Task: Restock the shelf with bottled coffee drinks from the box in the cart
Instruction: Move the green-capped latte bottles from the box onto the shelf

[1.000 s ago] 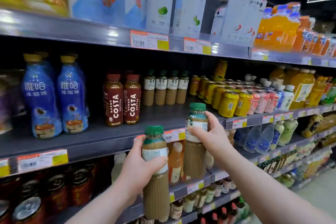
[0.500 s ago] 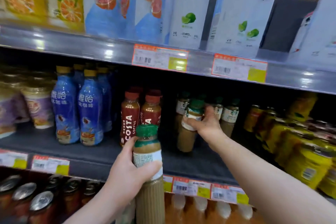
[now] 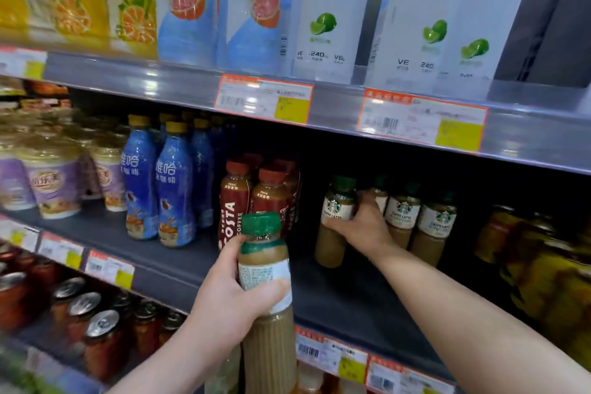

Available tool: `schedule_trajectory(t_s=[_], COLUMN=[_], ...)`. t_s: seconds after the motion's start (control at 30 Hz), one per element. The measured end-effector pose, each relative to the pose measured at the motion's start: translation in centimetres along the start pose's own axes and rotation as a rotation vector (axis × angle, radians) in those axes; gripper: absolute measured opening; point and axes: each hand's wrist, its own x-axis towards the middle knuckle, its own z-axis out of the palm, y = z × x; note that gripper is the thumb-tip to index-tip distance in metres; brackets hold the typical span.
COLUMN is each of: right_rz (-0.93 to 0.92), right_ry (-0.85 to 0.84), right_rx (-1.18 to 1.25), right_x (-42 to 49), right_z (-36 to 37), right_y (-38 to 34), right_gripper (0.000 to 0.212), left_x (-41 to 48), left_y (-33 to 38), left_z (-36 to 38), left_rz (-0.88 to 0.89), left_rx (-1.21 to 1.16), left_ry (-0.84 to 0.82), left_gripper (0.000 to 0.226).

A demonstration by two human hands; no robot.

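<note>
Right hand (image 3: 361, 227) grasps latte bottle (image 3: 331, 240) on shelf (image 3: 335, 294) (centre right); left hand (image 3: 227, 301) grasps second bottle (image 3: 262, 254), lower centre.

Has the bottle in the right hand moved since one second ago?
Yes. The bottle went from before the shelf edge inward, now beside the shelved latte bottles.

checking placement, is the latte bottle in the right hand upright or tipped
Upright: the latte bottle in the right hand stands cap up, base at the shelf, beside the other lattes.
</note>
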Motion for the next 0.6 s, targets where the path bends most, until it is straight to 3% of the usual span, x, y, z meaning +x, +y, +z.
schedule_trajectory(t_s=[0.13,0.3,0.4,0.47,0.6], right_rz=[-0.027,-0.006,0.041,0.080,0.109], right_ry=[0.020,0.026,0.058,-0.061,-0.453], right_rx=[0.001,0.047,0.079,0.208,0.193], right_x=[0.3,0.1,-1.2,-2.7,-6.0], right_z=[0.4,0.1,-1.8,-3.7,-6.3], right_y=[-0.1,0.3,0.2,0.0,-0.1], right_gripper=[0.058,0.057,0.035,0.030,0.063], left_x=[0.9,2.6,4.1,5.2,7.6], left_y=[0.3,1.1,1.2,1.2,0.5], left_z=[0.7,2.0,3.1,4.3,7.4], left_rz=[0.018,0.068,0.110,0.155,0.237], left_rx=[0.012,0.023,0.028,0.048,0.095], left_ry=[-0.033,-0.142,-0.228,-0.258,-0.284], left_gripper=[0.048,0.047,0.048,0.054,0.060])
